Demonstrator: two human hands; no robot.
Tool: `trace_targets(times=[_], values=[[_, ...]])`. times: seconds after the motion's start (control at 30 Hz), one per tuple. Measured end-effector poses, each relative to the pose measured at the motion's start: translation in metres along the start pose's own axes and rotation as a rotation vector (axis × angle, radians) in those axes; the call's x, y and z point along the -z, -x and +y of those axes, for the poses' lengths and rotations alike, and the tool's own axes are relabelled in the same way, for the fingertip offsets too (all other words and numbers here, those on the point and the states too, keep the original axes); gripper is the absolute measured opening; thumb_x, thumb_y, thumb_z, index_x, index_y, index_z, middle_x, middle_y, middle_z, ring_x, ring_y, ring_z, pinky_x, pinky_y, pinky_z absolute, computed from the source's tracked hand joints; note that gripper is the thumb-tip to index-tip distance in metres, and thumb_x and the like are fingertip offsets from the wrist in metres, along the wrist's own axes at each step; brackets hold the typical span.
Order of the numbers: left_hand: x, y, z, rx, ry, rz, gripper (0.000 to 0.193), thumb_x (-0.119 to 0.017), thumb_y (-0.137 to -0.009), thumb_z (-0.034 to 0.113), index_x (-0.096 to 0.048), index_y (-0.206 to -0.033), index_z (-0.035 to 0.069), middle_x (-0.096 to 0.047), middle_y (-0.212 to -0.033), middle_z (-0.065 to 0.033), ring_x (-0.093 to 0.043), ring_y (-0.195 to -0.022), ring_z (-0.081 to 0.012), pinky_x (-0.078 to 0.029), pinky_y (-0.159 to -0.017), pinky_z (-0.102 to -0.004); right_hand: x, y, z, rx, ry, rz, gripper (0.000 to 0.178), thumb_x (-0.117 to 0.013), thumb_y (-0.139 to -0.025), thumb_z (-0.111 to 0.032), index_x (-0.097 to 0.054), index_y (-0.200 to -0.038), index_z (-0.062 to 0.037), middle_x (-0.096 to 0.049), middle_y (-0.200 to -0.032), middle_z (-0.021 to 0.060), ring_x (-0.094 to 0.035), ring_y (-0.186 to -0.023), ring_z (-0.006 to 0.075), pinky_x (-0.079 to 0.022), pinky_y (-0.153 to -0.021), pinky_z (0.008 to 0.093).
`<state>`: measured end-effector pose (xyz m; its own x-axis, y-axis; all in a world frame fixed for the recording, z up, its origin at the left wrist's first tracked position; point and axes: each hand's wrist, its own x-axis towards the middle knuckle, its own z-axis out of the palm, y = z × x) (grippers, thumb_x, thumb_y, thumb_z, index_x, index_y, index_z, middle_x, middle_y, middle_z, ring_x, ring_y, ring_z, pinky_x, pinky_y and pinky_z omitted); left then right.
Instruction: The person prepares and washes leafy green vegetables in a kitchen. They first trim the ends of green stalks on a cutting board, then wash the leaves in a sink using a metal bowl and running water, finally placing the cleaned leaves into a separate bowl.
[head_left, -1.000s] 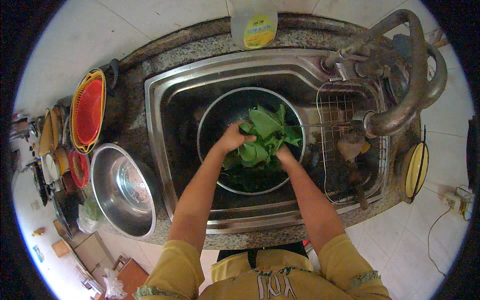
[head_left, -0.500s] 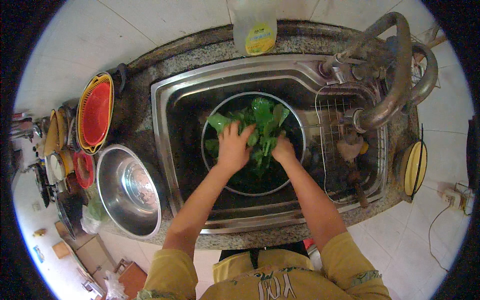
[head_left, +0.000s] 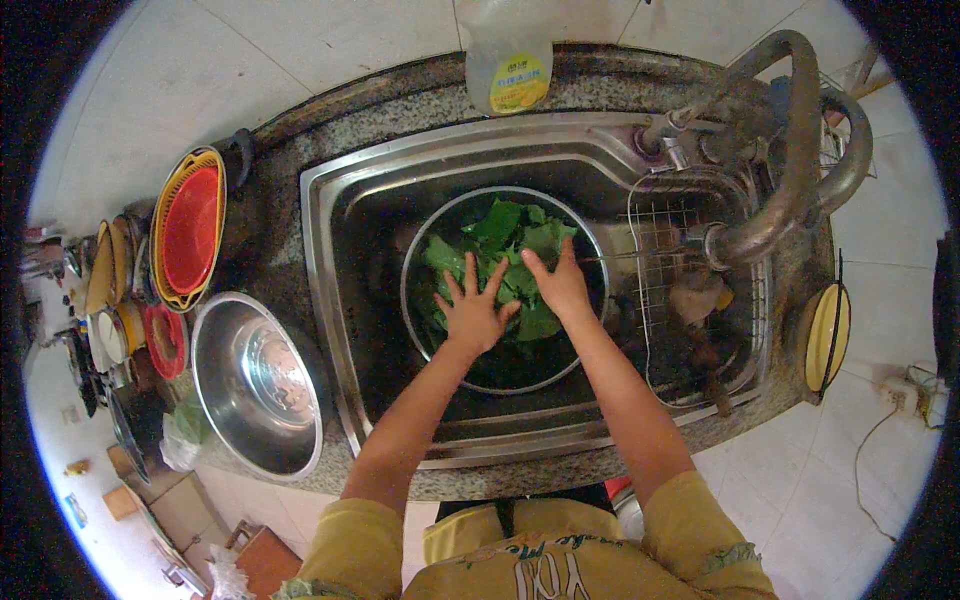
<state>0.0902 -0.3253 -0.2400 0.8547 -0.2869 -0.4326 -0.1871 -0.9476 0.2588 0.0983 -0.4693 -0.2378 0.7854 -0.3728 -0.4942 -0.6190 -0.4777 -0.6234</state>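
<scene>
Left hand (head_left: 477, 318) has splayed wider; right hand (head_left: 563, 287) shifted forward, thumb well apart from fingers. Both over leafy greens (head_left: 497, 225) in round basin (head_left: 505, 391), contact unclear. Forearms converge from below.

Smooth, glossy metal bowl (head_left: 268, 388), matt cloth sleeves (head_left: 352, 545)

A red basket (head_left: 191, 230) (inside a yellow basket (head_left: 178, 298)) sits left of a bottle (head_left: 508, 68).

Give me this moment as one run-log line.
left hand: open, spread over greens | right hand: open, at greens | greens: in bowl | bowl: in sink
</scene>
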Motion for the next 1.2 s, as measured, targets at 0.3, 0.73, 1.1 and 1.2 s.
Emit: trace_targets(times=[0.3, 0.73, 1.1, 1.2], values=[[-0.033, -0.015, 0.0, -0.012, -0.202, -0.226, 0.064, -0.042, -0.083, 0.043, 0.003, -0.129, 0.042, 0.009, -0.139, -0.0074, -0.001, -0.124, -0.0422, -0.01, -0.092, -0.0629, -0.072, -0.044, 0.117, 0.001, -0.07, 0.048, 0.049, -0.053, -0.079, -0.023, -0.037, -0.123, -0.0067, -0.053, -0.104, 0.0162, -0.053, -0.092, 0.0293, -0.041, -0.076, 0.0343], [-0.023, -0.034, -0.03, -0.014, 0.233, -0.207, 0.059, -0.053, -0.078, 0.035, -0.021, -0.128, 0.035, -0.009, -0.138, -0.0103, -0.012, -0.123, -0.042, -0.016, -0.092, -0.0611, 0.03, 0.031, 0.052, -0.146, -1.234, -0.203, 0.04, -0.042, -0.069, 0.005, -0.05, -0.106, -0.0059, -0.055, -0.09, 0.0035, -0.052, -0.077, 0.0161, -0.042, -0.062, 0.0256], [0.051, 0.002, 0.046, -0.34, 1.04, 0.079, 0.044, -0.065, -0.07, 0.019, -0.051, -0.106, -0.003, -0.058, -0.09, -0.0128, -0.055, -0.081, -0.0189, -0.043, -0.072, -0.0277, 0.071, 0.073, 0.023, 0.3, -0.632, -0.124, 0.037, -0.056, -0.073, -0.006, -0.045, -0.109, -0.0079, -0.046, -0.112, 0.0048, -0.044, -0.103, 0.0172, -0.038, -0.083, 0.0305], [0.042, -0.009, 0.052, -0.278, 1.038, 0.049, 0.017, -0.06, -0.075, 0.015, -0.06, -0.085, 0.001, -0.06, -0.077, -0.003, -0.052, -0.067, -0.0087, -0.042, -0.06, -0.0233, 0.074, 0.077, -0.004, 0.009, -0.803, -0.097, 0.038, -0.061, -0.073, -0.01, -0.045, -0.108, -0.0075, -0.048, -0.111, 0.0056, -0.045, -0.099, 0.0161, -0.038, -0.08, 0.0306]])
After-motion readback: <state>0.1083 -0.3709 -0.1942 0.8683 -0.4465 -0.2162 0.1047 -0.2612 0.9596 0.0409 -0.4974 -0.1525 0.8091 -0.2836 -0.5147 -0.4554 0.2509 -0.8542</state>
